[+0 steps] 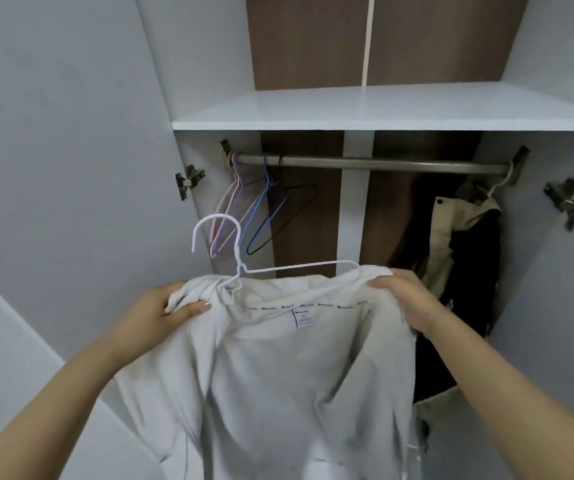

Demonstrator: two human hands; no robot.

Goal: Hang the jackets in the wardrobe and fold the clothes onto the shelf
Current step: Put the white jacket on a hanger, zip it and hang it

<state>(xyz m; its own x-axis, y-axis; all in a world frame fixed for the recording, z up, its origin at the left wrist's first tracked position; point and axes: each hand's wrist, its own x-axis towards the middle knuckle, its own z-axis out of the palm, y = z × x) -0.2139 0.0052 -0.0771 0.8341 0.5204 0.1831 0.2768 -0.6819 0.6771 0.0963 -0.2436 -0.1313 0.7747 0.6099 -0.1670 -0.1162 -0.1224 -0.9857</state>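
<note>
Person, head-camera view: two bare forearms entering from lower left and lower right of frame, no sleeves visible. Left hand (pixel 161 308): glossy, pale-polished thumbnail. Right hand (pixel 405 294): no rings visible.

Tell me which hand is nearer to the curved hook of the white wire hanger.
Left. The left hand grips the white jacket just below the hanger's hook; the right hand holds the far shoulder, off to the hook's right.
</note>
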